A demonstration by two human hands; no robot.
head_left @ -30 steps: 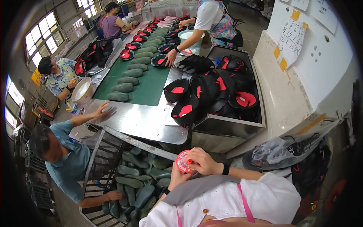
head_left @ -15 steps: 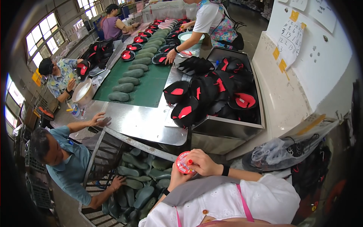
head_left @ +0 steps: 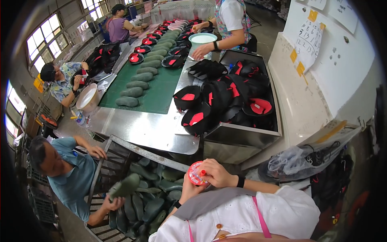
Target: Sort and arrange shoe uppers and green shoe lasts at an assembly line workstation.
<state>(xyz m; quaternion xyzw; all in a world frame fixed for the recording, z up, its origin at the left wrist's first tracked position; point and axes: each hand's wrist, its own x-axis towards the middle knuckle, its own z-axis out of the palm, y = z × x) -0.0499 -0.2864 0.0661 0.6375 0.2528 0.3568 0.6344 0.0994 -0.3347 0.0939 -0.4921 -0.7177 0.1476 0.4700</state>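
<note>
My left hand (head_left: 189, 189) holds a small round red and white tin (head_left: 196, 174) up in front of my chest. My right hand (head_left: 215, 172) rests on the tin's right side, its fingers curled over the rim and pinching at the lid. Both forearms come in low over my white top with pink straps. A dark band sits on my right wrist (head_left: 240, 181). Below the hands lies a metal rack (head_left: 117, 157) filled with dark green shoe lasts.
A steel bin (head_left: 242, 139) ahead holds several black shoe uppers with red linings. A green conveyor belt (head_left: 157, 88) carries green lasts away. A person in blue (head_left: 68, 173) at lower left lifts a last from the rack. Other workers stand along the belt.
The person in blue has taken their hand off the steel table and now lifts a green last out of the rack. My hands stay on the tin.
</note>
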